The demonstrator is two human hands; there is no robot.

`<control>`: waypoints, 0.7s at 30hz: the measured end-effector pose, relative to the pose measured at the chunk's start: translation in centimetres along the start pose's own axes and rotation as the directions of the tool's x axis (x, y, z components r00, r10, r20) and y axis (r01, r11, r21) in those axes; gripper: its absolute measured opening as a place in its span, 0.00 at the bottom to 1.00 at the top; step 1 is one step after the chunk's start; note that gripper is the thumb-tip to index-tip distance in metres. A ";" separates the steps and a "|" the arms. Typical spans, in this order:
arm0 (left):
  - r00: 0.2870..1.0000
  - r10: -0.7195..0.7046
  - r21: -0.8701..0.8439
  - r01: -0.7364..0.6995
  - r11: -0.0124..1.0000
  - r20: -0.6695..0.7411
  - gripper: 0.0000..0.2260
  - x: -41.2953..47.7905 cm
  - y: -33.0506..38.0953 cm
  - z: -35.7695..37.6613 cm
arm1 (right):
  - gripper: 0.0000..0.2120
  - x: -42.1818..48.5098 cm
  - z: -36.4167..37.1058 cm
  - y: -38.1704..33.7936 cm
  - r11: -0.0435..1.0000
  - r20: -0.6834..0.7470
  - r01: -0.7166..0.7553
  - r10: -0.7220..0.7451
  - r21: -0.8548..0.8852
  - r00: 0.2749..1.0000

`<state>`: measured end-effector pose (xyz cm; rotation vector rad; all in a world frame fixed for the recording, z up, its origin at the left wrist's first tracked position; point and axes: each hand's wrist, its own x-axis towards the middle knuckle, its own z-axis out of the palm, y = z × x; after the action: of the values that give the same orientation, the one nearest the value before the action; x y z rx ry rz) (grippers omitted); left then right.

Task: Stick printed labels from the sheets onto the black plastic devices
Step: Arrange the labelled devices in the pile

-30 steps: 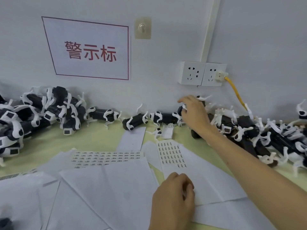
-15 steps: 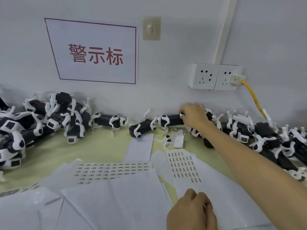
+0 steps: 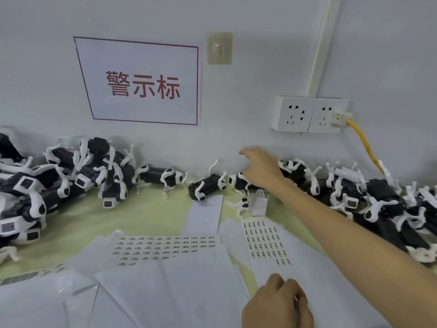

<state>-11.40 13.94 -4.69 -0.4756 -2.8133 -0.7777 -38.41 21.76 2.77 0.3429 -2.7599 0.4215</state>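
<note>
Right hand lifts off the black devices, fingers spread, empty; left hand curled, grip unclear; label sheets still half-full

— What's up on the wall?
— A white paper sign, red-bordered, with 警示标 printed in red. Just right of its top corner there's a clear stick-on hook.
— And further along?
— Two white outlets side by side: the left socket and the right socket. A white plug sits in the right one, and its yellow cable droops down to the right. White trunking rises above them. The tabletop is pale yellow-green.
</note>
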 end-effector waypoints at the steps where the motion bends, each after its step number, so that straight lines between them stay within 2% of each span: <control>1: 1.000 -0.007 -0.019 0.007 1.000 0.025 0.11 0.0 -0.1 0.2 | 0.27 0.0 0.4 -1.1 0.994 0.038 0.087 -0.090 0.064 0.995; 2: 0.998 0.012 -0.115 -0.005 0.993 0.066 0.10 0.3 -0.4 0.5 | 0.26 0.0 0.9 -2.1 0.984 0.096 0.163 -0.169 0.069 0.981; 3: 1.000 -0.007 -0.208 0.013 0.978 0.027 0.10 0.6 -0.5 0.8 | 0.20 0.0 1.4 -3.0 0.978 0.152 0.209 -0.208 0.011 0.966; 4: 0.999 -0.031 -0.230 0.027 0.973 -0.016 0.11 0.6 -0.9 1.5 | 0.13 0.0 2.0 -3.7 0.971 0.182 0.218 -0.198 -0.099 0.963; 5: 0.999 -0.053 -0.221 0.053 0.974 0.004 0.12 0.7 -1.2 1.7 | 0.06 -0.2 2.6 -4.2 0.956 0.183 0.202 -0.164 -0.212 0.969; 7: 0.996 -0.081 -0.177 0.088 0.980 0.043 0.12 1.0 -1.5 1.9 | 0.04 -0.7 3.6 -4.6 0.916 0.128 0.173 -0.135 -0.361 0.982; 9: 0.992 -0.086 -0.180 0.102 0.978 0.094 0.12 1.1 -1.1 1.2 | 0.04 -1.2 4.5 -4.6 0.907 0.056 0.175 -0.166 -0.383 0.985; 13: 0.993 -0.087 -0.226 0.103 0.969 0.082 0.10 0.9 -1.3 1.1 | 0.05 -2.5 4.0 -4.4 0.950 -0.065 0.224 -0.243 -0.215 0.968; 17: 0.993 -0.122 -0.339 0.115 0.934 0.000 0.08 0.4 -1.4 1.1 | 0.05 -5.4 1.5 -4.0 0.978 -0.197 0.202 -0.190 0.042 0.962; 19: 0.985 -0.166 -0.460 0.125 0.879 -0.050 0.05 0.2 -1.5 0.7 | 0.05 -7.7 0.0 -3.5 0.974 -0.257 0.158 -0.114 0.161 0.960; 21: 0.972 -0.228 -0.632 0.139 0.762 -0.061 0.07 0.2 -1.6 0.2 | 0.05 -10.4 -1.4 -2.9 0.955 -0.274 0.112 -0.034 0.273 0.961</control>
<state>-12.13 12.76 -5.58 -0.2105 -2.4351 -1.7386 -27.70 21.47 1.11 0.4231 -2.4162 0.7909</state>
